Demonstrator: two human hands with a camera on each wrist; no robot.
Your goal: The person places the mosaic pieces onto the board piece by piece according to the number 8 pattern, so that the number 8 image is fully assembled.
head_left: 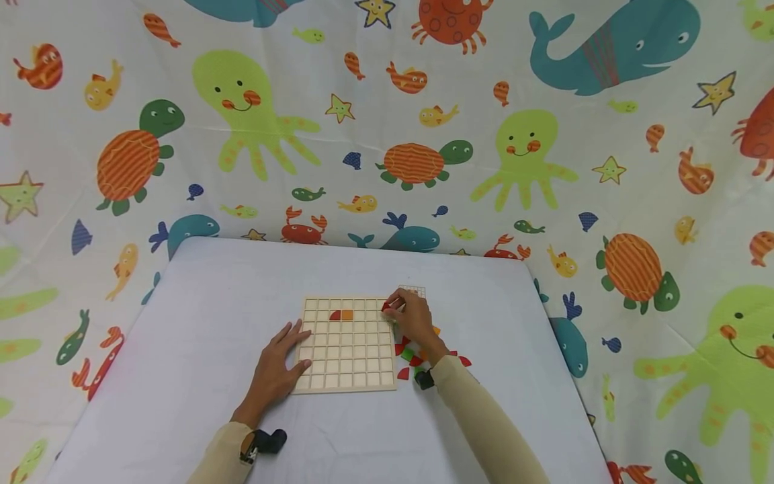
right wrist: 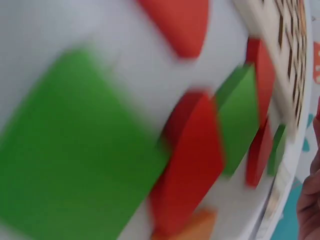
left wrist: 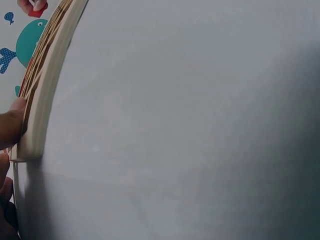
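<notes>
A light wooden grid board [head_left: 341, 346] lies flat on the white table. In one of its upper rows a red quarter-round piece [head_left: 335, 315] sits beside an orange square piece [head_left: 347, 314]. My left hand [head_left: 275, 370] rests on the board's left edge with its fingers spread; in the left wrist view the thumb [left wrist: 11, 127] touches the rim. Near the upper right corner of the board, my right hand [head_left: 414, 319] pinches a red piece [head_left: 385, 306]. This red piece [left wrist: 38, 10] also shows at the top of the left wrist view.
Several loose red, green and orange pieces lie right of the board, partly under the right forearm. Close up are a green piece [right wrist: 80, 145] and a red piece [right wrist: 192, 160]. A small gridded card [head_left: 417, 290] is behind the right hand. A patterned cloth hangs behind the table.
</notes>
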